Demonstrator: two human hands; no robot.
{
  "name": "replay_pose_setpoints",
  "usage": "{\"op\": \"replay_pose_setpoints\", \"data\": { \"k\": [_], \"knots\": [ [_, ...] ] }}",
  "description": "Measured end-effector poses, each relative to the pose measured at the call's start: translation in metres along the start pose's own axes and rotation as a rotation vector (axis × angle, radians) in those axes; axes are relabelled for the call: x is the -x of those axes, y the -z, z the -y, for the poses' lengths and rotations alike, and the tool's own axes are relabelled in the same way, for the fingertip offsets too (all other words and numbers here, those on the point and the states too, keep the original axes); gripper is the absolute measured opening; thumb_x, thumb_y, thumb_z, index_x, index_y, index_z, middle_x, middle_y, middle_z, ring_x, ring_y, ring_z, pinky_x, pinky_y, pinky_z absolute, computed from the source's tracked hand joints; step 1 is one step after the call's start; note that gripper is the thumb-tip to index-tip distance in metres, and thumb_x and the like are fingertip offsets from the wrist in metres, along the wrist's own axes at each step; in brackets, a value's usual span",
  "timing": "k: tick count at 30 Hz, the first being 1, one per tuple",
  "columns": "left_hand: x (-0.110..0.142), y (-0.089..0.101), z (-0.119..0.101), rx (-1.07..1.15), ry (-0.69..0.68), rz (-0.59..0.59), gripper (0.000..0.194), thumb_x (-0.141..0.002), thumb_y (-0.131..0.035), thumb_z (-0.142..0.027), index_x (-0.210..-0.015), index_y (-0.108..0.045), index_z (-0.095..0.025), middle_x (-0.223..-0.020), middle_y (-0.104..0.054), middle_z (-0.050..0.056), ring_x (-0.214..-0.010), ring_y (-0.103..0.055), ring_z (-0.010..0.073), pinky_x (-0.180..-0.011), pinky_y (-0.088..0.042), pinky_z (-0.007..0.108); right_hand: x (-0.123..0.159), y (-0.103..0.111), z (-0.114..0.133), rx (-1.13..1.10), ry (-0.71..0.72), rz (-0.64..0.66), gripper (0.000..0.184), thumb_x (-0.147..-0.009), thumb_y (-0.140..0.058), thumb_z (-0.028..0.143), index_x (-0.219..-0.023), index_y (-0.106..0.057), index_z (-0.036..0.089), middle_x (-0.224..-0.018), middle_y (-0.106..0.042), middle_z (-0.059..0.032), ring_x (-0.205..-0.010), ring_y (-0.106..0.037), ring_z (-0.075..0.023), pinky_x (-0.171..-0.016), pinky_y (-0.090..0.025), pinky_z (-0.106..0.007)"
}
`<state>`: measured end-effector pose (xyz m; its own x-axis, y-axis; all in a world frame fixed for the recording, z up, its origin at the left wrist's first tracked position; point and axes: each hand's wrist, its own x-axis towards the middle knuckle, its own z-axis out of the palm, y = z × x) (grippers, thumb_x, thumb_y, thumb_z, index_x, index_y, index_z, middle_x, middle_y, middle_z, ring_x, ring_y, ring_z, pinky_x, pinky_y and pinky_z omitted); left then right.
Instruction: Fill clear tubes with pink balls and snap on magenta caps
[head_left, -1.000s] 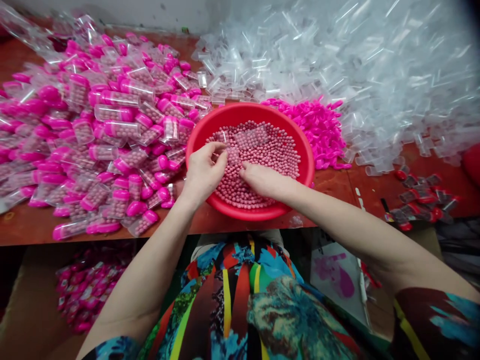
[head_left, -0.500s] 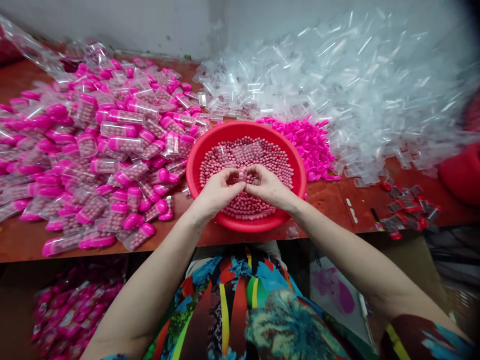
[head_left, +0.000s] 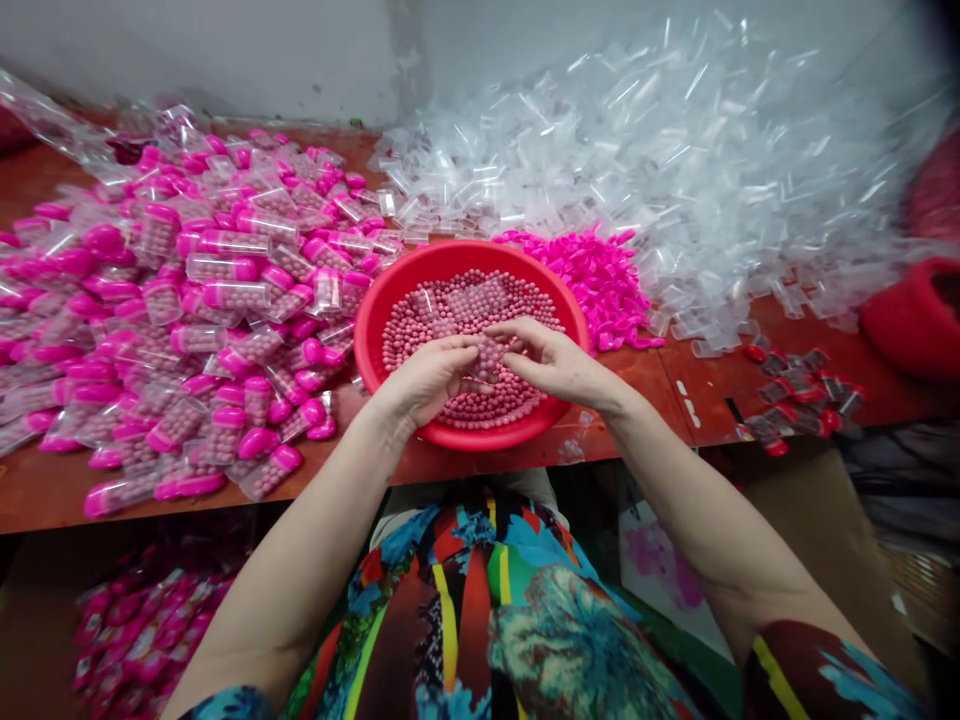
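Fingers of our left hand [head_left: 429, 383] pinch a bead-filled clear tube [head_left: 491, 358] over the red basin [head_left: 363, 335], probably so spills land inside; our right hand's [head_left: 561, 364] fingers are parted beside it.

pale wall [head_left: 225, 60], red-and-clear pieces [head_left: 808, 391]

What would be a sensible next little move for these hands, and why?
Probably for the right hand to reach for one of the bright pink pieces behind the basin. The clear container at the left hand seems to hold beads and shows no pink end, while the filled containers heaped on the left have pink ends.
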<state>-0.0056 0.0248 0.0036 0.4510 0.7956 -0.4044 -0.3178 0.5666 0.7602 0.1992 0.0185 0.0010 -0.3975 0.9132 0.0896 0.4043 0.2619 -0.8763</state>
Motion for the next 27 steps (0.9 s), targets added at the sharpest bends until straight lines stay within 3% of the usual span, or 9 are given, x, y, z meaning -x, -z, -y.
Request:
{"op": "replay_pose_setpoints", "data": {
  "k": [3, 7, 11, 16, 22, 24, 27],
  "knots": [
    [-0.001, -0.002, 0.002, -0.028, 0.021, 0.008, 0.008, -0.082, -0.069, -0.011, -0.087, -0.075, -0.01, -0.082, -0.071, 0.008, -0.073, -0.066, 0.0156, -0.066, -0.059, 0.029, 0.004, 0.001, 0.001, -0.029, -0.019, 0.075, 0.028, -0.089, -0.059, 0.023, -0.116, -0.065, 0.02, -0.103, -0.069, -0.0034, -0.085, -0.063, -0.0156, -0.08, -0.054, -0.032],
    [-0.002, -0.002, 0.005, -0.099, 0.015, -0.008, 0.011, -0.079, -0.07, -0.012, -0.088, -0.076, -0.011, -0.079, -0.072, 0.007, -0.069, -0.065, 0.0141, -0.064, -0.054, 0.025, 0.007, -0.002, -0.008, -0.237, -0.086, 0.154, 0.023, -0.087, -0.064, 0.028, -0.108, -0.059, 0.02, -0.091, -0.065, 0.0003, -0.077, -0.059, -0.0133, -0.068, -0.05, -0.027],
    [-0.004, -0.003, 0.004, -0.169, -0.009, -0.083, 0.012, -0.077, -0.069, -0.011, -0.087, -0.075, -0.011, -0.074, -0.07, 0.005, -0.067, -0.064, 0.0121, -0.064, -0.051, 0.022, 0.007, -0.01, -0.013, -0.308, -0.13, 0.123, 0.024, -0.087, -0.064, 0.03, -0.107, -0.06, 0.019, -0.083, -0.062, 0.0027, -0.072, -0.058, -0.0123, -0.065, -0.047, -0.025],
    [-0.011, -0.001, 0.001, -0.171, -0.012, -0.176, 0.018, -0.071, -0.074, -0.011, -0.089, -0.076, -0.011, -0.076, -0.072, 0.005, -0.067, -0.065, 0.0127, -0.06, -0.05, 0.021, 0.008, -0.022, -0.011, -0.088, -0.04, -0.077, 0.012, -0.092, -0.061, 0.029, -0.096, -0.062, 0.018, -0.088, -0.068, -0.0007, -0.079, -0.062, -0.0139, -0.072, -0.049, -0.027],
    [-0.021, -0.003, 0.0, -0.27, 0.006, -0.3, 0.015, -0.074, -0.069, -0.007, -0.085, -0.076, -0.013, -0.074, -0.072, 0.002, -0.062, -0.062, 0.0098, -0.056, -0.047, 0.018, 0.012, -0.023, -0.001, 0.237, 0.034, -0.05, 0.011, -0.097, -0.051, 0.015, -0.098, -0.062, 0.016, -0.1, -0.069, -0.007, -0.092, -0.063, -0.0169, -0.087, -0.05, -0.031],
    [-0.022, -0.006, -0.003, -0.228, -0.024, -0.364, 0.016, -0.078, -0.065, -0.005, -0.085, -0.075, -0.015, -0.074, -0.072, 0.001, -0.063, -0.061, 0.0095, -0.054, -0.046, 0.018, 0.019, -0.016, -0.004, 0.386, 0.077, -0.182, 0.016, -0.1, -0.048, 0.018, -0.097, -0.064, 0.017, -0.108, -0.068, -0.0111, -0.104, -0.062, -0.0203, -0.098, -0.048, -0.035],
    [-0.02, -0.012, -0.006, -0.027, 0.041, -0.293, 0.013, -0.086, -0.061, -0.01, -0.087, -0.074, -0.015, -0.076, -0.071, 0.001, -0.066, -0.063, 0.0111, -0.059, -0.053, 0.022, 0.041, 0.001, -0.029, 0.503, 0.025, -0.575, 0.024, -0.104, -0.041, 0.024, -0.108, -0.065, 0.017, -0.12, -0.065, -0.0141, -0.119, -0.057, -0.0225, -0.109, -0.042, -0.04]
  ]
}}
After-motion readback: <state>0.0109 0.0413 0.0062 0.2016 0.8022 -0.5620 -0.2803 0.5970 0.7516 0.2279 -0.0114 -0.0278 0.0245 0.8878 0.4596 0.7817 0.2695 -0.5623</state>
